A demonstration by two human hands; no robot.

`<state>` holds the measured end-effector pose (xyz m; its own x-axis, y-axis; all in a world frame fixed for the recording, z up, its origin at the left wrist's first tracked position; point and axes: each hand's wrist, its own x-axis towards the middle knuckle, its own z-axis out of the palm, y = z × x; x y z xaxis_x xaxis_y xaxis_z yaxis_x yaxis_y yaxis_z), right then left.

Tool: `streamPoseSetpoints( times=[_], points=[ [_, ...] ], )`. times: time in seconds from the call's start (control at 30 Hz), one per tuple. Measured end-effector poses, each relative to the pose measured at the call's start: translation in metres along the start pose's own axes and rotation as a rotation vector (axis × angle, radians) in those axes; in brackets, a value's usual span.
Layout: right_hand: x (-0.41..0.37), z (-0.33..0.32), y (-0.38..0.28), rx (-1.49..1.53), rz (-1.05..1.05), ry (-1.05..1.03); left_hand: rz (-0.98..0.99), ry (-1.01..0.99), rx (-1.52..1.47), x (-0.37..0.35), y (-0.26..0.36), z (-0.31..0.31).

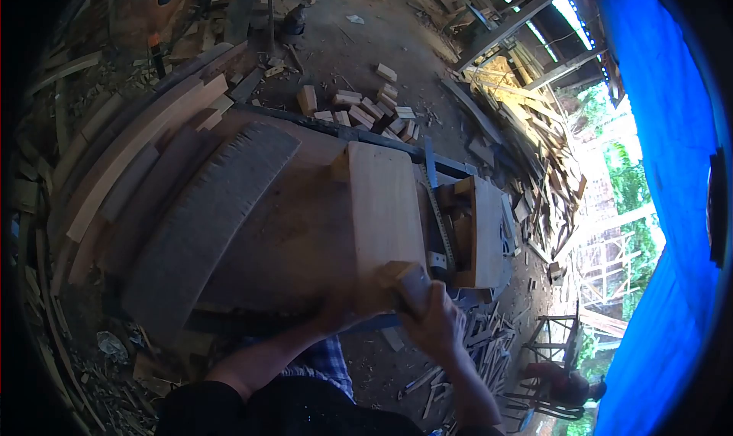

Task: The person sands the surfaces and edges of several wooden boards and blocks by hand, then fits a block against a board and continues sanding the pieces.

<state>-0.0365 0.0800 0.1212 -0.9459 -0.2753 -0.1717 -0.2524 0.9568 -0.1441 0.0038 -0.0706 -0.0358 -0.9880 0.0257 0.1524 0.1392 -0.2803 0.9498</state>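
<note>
At the workbench (290,237) edge, left hand (337,314) and right hand (434,323) clamp the plank (385,207).

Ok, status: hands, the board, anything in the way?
Left hand on board, near end, grip blurred. Right hand closed on wood block at board's corner. Metal ruler lies alongside board.

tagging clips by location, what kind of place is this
Probably an open-sided woodworking shed: offcut blocks scattered on the dirt floor, planks stacked beside the bench, a blue tarp as one wall.
</note>
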Motion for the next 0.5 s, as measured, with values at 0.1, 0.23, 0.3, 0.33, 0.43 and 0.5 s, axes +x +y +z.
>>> streamPoseSetpoints(
  times=[0.1,0.23,0.3,0.33,0.43,0.5],
  points=[
    [0.025,-0.003,-0.012,-0.040,0.056,-0.008,0.049,0.042,0.049,0.003,0.008,-0.005],
    [0.197,-0.007,-0.042,-0.039,-0.043,0.157,0.060,-0.054,0.376,-0.004,-0.037,-0.013],
    [0.271,-0.021,-0.072,-0.116,0.012,0.122,-0.043,-0.084,0.303,-0.001,-0.027,-0.011],
    [0.292,-0.025,-0.077,-0.104,-0.026,0.106,-0.064,-0.078,0.305,-0.002,-0.026,-0.009],
    [0.277,-0.016,-0.064,-0.057,-0.027,0.125,0.091,-0.060,0.317,-0.003,-0.029,-0.007],
    [0.242,-0.016,-0.056,-0.063,-0.020,0.116,0.138,-0.035,0.274,-0.002,-0.030,-0.005]
  ],
)
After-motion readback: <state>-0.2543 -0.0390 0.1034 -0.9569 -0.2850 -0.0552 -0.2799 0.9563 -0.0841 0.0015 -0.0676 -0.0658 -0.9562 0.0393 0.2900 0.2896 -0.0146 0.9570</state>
